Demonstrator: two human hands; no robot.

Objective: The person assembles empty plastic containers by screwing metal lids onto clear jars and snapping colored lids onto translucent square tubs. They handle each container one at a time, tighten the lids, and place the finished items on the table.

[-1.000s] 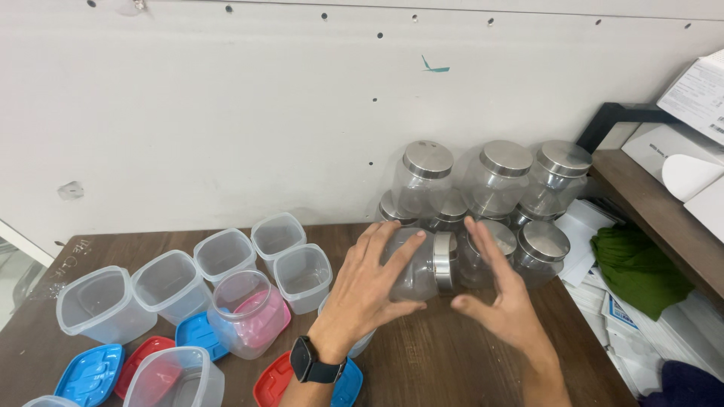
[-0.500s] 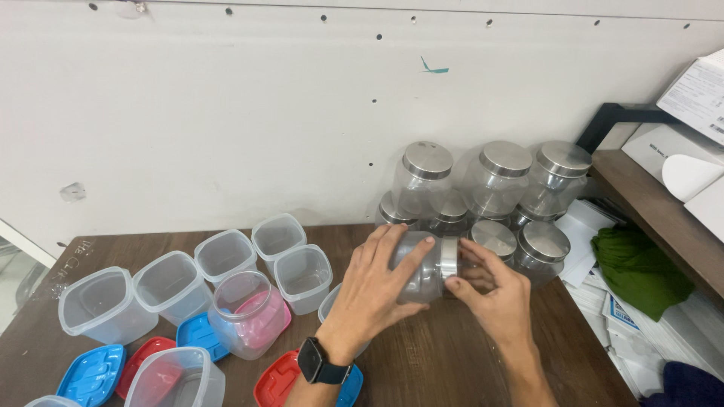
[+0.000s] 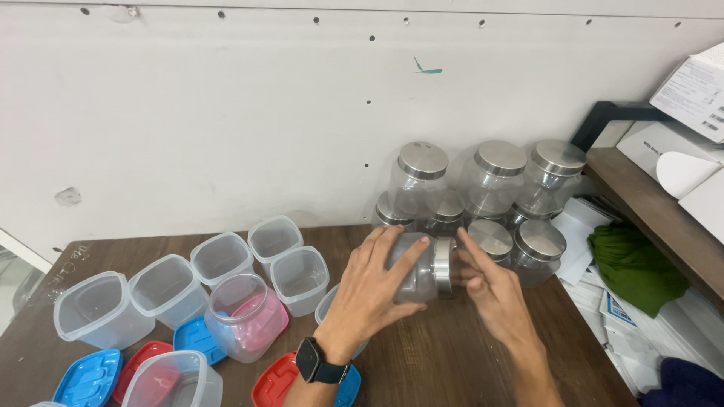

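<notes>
My left hand (image 3: pixel 373 290) grips the jar (image 3: pixel 413 267) sideways; my right hand (image 3: pixel 490 290) fingers its lid (image 3: pixel 443 266).

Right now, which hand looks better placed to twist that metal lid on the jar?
Probably the right hand: its fingers already sit on the metal lid, while the left hand wraps the clear jar, steadying it sideways.

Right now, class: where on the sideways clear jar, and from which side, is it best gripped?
Grip the clear jar round its smooth body from the left, as the left hand does; it lies sideways, metal lid facing right toward the right hand.
</notes>
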